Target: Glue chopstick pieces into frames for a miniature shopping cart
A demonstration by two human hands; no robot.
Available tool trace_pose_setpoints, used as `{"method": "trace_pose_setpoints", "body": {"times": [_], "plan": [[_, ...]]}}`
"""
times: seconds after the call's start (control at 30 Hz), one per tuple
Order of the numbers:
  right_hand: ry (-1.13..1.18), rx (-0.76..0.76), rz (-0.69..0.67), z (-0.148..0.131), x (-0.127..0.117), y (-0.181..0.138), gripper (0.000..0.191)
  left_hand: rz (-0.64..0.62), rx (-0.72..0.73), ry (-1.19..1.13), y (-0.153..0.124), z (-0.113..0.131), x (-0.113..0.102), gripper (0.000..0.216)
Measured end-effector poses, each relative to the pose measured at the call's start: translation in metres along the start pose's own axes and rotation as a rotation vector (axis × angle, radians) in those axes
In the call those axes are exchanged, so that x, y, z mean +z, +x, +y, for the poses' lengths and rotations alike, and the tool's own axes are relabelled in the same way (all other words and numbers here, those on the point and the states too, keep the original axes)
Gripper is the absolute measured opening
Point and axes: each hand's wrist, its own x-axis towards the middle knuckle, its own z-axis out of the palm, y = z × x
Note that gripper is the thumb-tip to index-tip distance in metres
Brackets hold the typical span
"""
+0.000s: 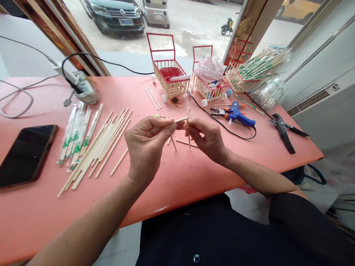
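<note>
Head view. Left hand (146, 144): grip pinched, thumb against fingers, on a pale crosswise stick (181, 120). Right hand (206, 140): grip likewise pinched, on a near-upright stick (188, 135) whose lower end points down to the bench (180, 199). Both pieces are between the hands, over the bench's middle.

Key relation: the crosswise stick's long axis runs from the left fingertips toward the right hand, rising slightly; its far end meets the top of the upright stick, roughly at a right angle. The right grip is nearer this corner. Cannot tell whether the two are bonded or merely touching. A slanted stick (173, 143) shows below the left fingertips; its link to the held pieces is unclear.

Surroundings: blue glue gun (237, 113) beyond the right hand, to its right, so that hand is nearer. Loose sticks (102, 147) left of the left hand. Red-trimmed stick cart (172, 75) beyond both hands, near the window side.
</note>
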Motion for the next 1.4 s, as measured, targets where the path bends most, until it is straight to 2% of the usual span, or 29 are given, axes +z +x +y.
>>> {"method": "trace_pose_setpoints", "body": {"times": [0.93, 1.4], "plan": [[0.004, -0.013, -0.008, 0.0011, 0.0015, 0.0002, 0.024, 0.038, 0.018, -0.054, 0.0008, -0.0022, 0.0021, 0.025], [0.007, -0.021, -0.012, 0.0003, 0.0022, 0.0002, 0.023, 0.033, 0.025, -0.048, 0.0007, -0.0029, 0.002, 0.018]]}}
